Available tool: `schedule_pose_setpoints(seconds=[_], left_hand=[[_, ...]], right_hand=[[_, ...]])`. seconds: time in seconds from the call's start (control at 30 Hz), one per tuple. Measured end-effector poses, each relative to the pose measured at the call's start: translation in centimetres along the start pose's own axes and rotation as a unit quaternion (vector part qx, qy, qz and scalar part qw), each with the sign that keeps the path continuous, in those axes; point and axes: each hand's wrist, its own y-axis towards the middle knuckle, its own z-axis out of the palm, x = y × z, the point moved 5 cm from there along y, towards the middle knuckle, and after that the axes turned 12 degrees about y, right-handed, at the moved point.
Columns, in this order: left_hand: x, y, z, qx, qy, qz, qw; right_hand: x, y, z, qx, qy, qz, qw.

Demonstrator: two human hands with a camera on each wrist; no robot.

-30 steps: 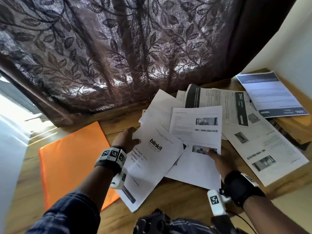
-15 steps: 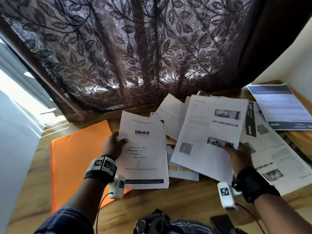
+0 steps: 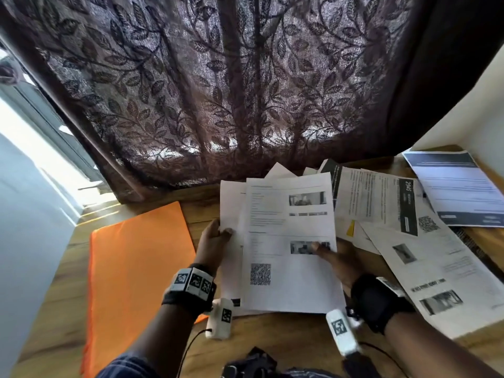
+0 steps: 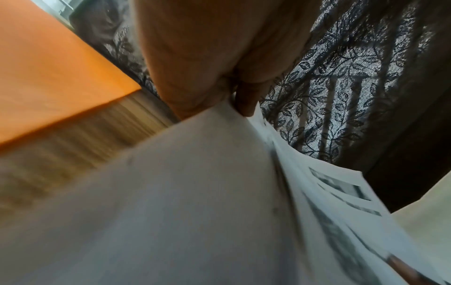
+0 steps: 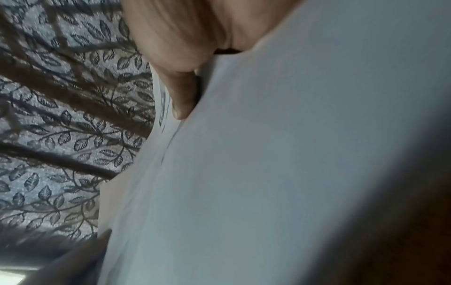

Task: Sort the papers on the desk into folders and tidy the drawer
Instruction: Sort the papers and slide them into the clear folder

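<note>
The left hand (image 3: pixel 212 241) pinches the left edge of a thin white sheet (image 3: pixel 230 214), thumb on top. The right hand (image 3: pixel 336 259) grips the printed sheet (image 3: pixel 289 241) overlapping it, thumb across its photo. Both are held above the wooden desk (image 3: pixel 272 339), beside a smooth, flat orange folder (image 3: pixel 136 263).

A home study corner: a wooden desk (image 3: pixel 286 342) beneath the gripped sheets, a brown leaf-patterned lace curtain (image 3: pixel 218 91) beyond them, a flat orange folder (image 3: pixel 136 263) left, scattered printed papers (image 3: pixel 409 241) right.
</note>
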Motion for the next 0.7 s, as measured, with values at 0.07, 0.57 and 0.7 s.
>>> schedule_pose_setpoints(seconds=[0.07,0.57,0.7], left_hand=[[0.0,-0.5,0.9,0.007,-0.026,-0.003,1.0],[-5.0,-4.2,1.9,0.076,-0.041,0.141,0.986],[-7.2,-4.2,2.1,0.054,-0.038,0.176,0.982]], right_hand=[[-0.4,0.2,1.0,0.02,-0.001,0.011,1.0],[1.3,1.3,1.8,0.022,0.11,-0.038,0.993],[3.2,1.5,2.1,0.061,0.162,0.013,0.985]])
